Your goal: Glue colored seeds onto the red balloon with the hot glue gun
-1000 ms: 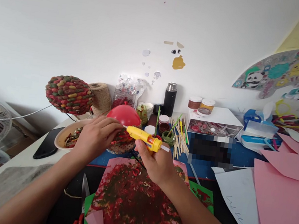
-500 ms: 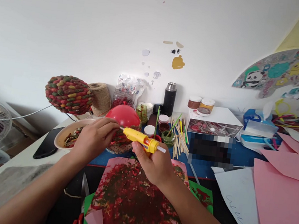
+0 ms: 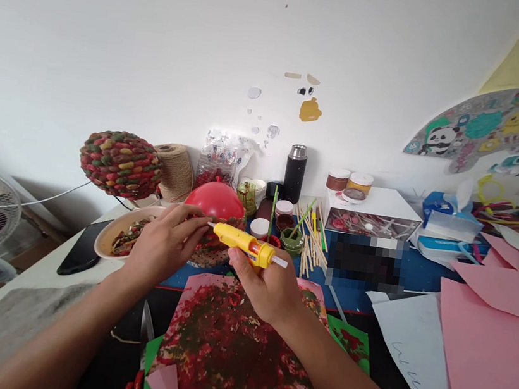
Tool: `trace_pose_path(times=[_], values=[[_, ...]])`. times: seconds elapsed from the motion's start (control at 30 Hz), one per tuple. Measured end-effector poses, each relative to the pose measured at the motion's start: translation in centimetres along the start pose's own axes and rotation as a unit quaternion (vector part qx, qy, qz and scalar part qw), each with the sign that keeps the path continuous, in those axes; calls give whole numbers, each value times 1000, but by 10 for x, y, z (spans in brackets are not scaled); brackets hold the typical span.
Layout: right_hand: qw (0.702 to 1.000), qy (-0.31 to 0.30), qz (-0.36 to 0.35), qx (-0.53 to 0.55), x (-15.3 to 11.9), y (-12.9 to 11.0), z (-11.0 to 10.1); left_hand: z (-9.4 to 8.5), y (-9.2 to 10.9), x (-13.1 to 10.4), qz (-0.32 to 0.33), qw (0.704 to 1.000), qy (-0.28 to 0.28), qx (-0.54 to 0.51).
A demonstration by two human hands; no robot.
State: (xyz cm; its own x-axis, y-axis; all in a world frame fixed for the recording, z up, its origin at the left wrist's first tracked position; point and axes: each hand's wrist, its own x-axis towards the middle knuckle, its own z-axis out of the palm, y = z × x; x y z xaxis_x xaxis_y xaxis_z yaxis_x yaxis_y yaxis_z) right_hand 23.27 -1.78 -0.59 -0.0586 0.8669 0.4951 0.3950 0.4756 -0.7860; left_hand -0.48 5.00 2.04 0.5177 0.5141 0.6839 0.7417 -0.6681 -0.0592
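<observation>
My right hand (image 3: 271, 285) is wrapped round a yellow hot glue gun (image 3: 241, 243), a clear glue stick jutting from its rear end. The nozzle points left, close to the fingertips of my left hand (image 3: 165, 239). Those fingers are closed together in front of a red balloon (image 3: 215, 200); what they pinch, if anything, is hidden. Around the lower part of the balloon runs a rough red and green covering (image 3: 215, 243), partly behind my hands. Beside my left hand stands a shallow bowl (image 3: 105, 241) of coloured pieces.
Paint-smeared pink paper (image 3: 239, 351) lies in front of me, with red-handled scissors (image 3: 141, 357) at its left edge. Behind are paint jars (image 3: 292, 240), wooden sticks (image 3: 312, 252), a black flask (image 3: 295, 173), a twine spool (image 3: 174, 172) and a multicoloured ball (image 3: 120, 163).
The fingers of my left hand have shifted slightly beside the nozzle. The glue gun stays in my right hand, almost unmoved; the whole view has drifted a little.
</observation>
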Motion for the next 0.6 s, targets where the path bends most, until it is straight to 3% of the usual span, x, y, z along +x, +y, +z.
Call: trace_pose_path(times=[0.37, 0.5, 0.6], values=[[1000, 2, -13, 5, -1, 3, 1, -6, -5, -13, -6, 999, 30, -13], [1000, 6, -3, 20, -2, 5, 1, -17, 1, -26, -116, 984, 72, -119], [997, -1, 43, 64, -4, 4, 2, -22, 24, -38, -271, 920, 39, -282]])
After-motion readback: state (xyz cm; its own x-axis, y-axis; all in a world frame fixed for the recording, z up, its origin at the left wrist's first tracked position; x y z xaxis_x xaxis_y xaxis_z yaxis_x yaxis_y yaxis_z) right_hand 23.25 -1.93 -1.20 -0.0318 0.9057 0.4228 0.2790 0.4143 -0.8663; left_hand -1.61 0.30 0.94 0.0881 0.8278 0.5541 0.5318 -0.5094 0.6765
